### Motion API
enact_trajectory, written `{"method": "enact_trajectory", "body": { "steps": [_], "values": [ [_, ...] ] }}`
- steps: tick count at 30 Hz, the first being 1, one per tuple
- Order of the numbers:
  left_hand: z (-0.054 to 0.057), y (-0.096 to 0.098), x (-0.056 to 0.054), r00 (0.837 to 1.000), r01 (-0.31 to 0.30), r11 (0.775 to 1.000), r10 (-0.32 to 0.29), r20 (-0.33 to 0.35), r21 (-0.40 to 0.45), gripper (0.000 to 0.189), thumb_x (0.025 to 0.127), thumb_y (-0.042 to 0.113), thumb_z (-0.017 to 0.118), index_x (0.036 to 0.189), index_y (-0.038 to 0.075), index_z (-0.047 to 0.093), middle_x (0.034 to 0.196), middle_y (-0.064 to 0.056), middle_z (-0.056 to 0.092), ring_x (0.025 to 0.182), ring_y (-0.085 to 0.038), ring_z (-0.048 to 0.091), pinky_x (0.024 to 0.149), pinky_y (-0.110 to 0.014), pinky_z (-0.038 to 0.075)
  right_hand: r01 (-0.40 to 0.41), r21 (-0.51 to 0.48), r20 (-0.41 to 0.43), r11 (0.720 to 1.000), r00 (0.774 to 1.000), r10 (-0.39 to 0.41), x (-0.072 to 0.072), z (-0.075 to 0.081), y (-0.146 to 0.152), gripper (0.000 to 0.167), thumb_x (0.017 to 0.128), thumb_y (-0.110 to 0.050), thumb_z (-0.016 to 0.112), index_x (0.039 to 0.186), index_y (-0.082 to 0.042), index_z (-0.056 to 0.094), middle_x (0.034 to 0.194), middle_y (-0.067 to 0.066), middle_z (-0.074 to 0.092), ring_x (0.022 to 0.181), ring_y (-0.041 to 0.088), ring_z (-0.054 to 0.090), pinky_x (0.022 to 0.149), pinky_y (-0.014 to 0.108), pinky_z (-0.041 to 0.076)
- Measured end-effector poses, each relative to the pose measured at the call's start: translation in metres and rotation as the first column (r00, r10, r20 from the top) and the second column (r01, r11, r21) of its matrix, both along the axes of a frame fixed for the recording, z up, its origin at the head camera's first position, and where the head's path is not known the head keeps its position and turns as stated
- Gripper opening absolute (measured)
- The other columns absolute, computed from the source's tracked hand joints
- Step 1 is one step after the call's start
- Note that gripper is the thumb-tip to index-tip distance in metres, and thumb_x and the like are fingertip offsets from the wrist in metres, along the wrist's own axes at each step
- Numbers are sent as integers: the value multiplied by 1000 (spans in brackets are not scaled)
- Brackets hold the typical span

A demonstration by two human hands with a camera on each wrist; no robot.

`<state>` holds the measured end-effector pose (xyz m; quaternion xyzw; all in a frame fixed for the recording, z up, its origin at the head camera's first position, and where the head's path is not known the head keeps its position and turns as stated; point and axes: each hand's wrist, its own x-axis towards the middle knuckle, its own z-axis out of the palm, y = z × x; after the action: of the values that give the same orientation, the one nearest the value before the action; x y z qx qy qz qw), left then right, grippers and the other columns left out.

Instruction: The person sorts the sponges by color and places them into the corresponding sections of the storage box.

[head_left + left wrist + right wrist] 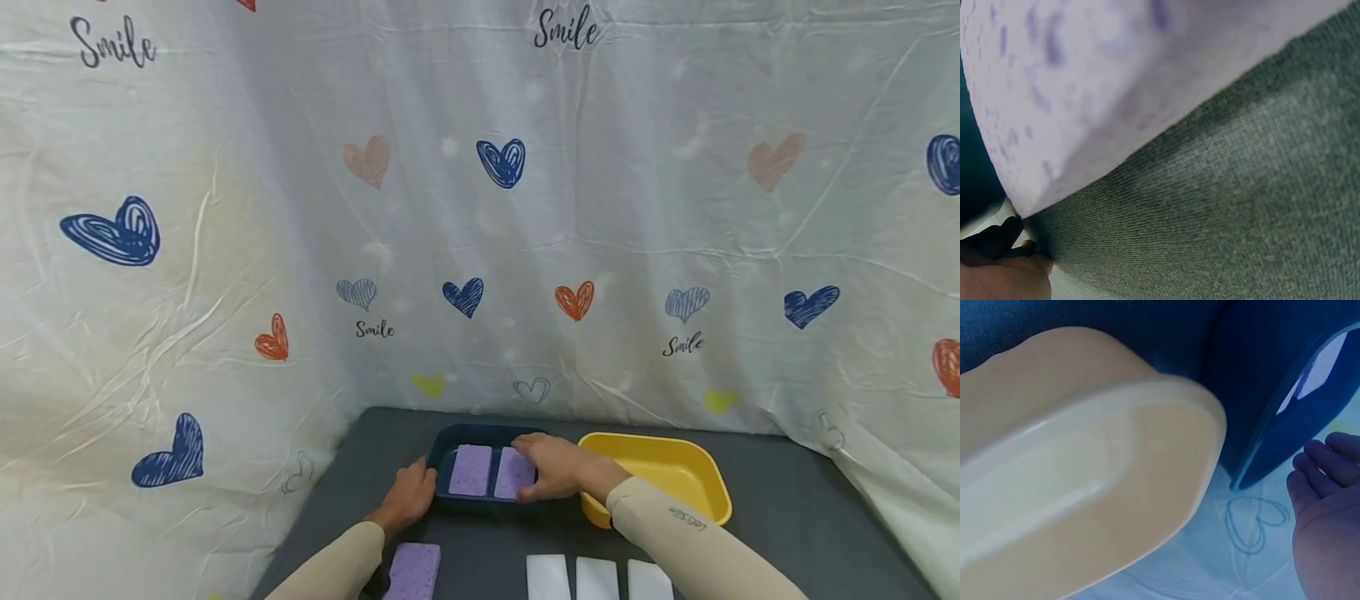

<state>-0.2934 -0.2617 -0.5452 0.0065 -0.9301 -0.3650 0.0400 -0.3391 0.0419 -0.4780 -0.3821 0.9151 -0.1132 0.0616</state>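
A navy tray (480, 502) holds two purple speckled sponges side by side, a left sponge (470, 471) and a right sponge (512, 473). My left hand (408, 497) grips the tray's left edge, its fingertips partly hidden. Over the tray's right end, my right hand (558, 465) is spread above the right sponge and covers part of it. Its fingers look loosely extended in the right wrist view, where the palm (1332, 531) faces the camera. Another purple sponge (414, 571) lies in front, below the left forearm; it looms large in the left wrist view.
A yellow tray (675, 450) stands right of the navy one, partly behind the right forearm. Several white blocks (547, 575) lie in a row at the front of the dark table (480, 533). A curtain printed with hearts (495, 250) hangs behind and at the sides.
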Motion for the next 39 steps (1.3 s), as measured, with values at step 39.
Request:
{"method": "enact_trajectory", "body": {
  "steps": [39],
  "values": [
    [-4, -1, -2, 999, -6, 1000, 5, 37, 15, 32, 113, 16, 42, 129, -3, 62, 118, -16, 69, 107, -29, 64, 100, -59, 55, -239, 58, -25, 969, 970, 241, 40, 18, -35, 83, 96, -48, 81, 162, -7, 52, 167, 4, 54, 154, 20, 53, 128, 36, 41]
  ]
}}
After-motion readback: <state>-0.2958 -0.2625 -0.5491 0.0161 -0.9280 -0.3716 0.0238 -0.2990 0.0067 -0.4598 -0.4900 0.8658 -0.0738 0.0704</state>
